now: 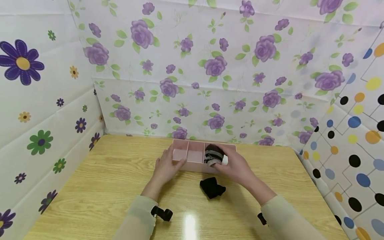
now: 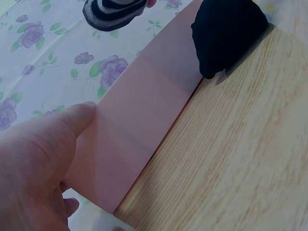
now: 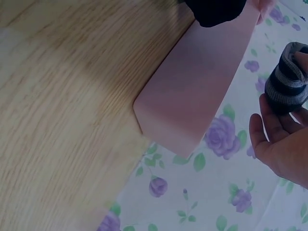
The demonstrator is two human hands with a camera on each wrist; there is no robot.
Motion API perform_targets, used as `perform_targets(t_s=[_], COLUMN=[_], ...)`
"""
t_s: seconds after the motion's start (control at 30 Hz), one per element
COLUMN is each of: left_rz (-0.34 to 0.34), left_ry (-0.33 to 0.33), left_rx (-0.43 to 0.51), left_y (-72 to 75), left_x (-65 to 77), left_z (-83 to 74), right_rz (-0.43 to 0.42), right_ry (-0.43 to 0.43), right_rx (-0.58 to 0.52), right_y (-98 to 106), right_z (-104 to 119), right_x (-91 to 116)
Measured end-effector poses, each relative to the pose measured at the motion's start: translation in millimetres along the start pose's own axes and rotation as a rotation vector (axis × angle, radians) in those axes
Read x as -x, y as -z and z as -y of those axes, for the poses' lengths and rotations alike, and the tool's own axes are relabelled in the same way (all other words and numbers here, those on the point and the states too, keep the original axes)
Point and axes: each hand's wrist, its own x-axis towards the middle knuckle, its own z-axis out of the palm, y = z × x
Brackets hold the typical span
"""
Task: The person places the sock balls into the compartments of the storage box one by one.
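Observation:
A pink box (image 1: 193, 166) with upright dividers stands toward the back of the table. My left hand (image 1: 165, 167) grips its left end, the thumb (image 2: 79, 118) at the front rim and the other fingers round the end wall. Above the right part of the box, my right hand (image 1: 237, 167) holds a rolled sock (image 3: 288, 79) striped in grey and black, thumb on one side and fingers on the other. In the right wrist view the sock is above the rim. A bunched black cloth (image 1: 212, 187), perhaps another sock, lies on the table in front of the box.
The wooden table (image 1: 120, 173) backs onto a flower-print cloth (image 1: 192, 110), with patterned cloths at both sides. Something white (image 1: 225, 160) shows in the box's right part, beside the right hand. Small black devices (image 1: 162, 213) are strapped at both wrists.

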Motion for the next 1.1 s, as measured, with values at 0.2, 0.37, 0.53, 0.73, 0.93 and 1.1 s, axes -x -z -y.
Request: perform_targets(t_s=[0.2, 0.37, 0.53, 0.73, 0.93, 1.1], left_rz=[-0.006, -0.015, -0.017, -0.021, -0.012, 0.001], left_ry=[-0.006, -0.007, -0.007, -0.012, -0.009, 0.002], left_rx=[-0.001, -0.004, -0.015, -0.023, -0.011, -0.014], left_y=[0.7, -0.2, -1.0, -2.2, -1.4, -0.9], left_x=[0.7, 0.8, 0.0, -0.2, 0.8, -0.3], left_z=[-0.3, -1.0, -0.1, 1.9, 1.5, 2.7], right_rz=[0.004, -0.017, -0.017, 0.032, 0.069, 0.079], right_ry=[-0.003, 0.034, -0.002, -0.050, -0.106, -0.132], right_rx=[0.002, 0.000, 0.019, 0.023, 0.016, -0.013], right_y=[-7.9, -15.4, -21.0, -27.0, -34.5, -39.5], right_z=[3.4, 2.6, 2.5, 5.8, 7.7, 7.8], right_x=[-12.6, -23.1, -29.5, -38.0, -46.5, -52.1])
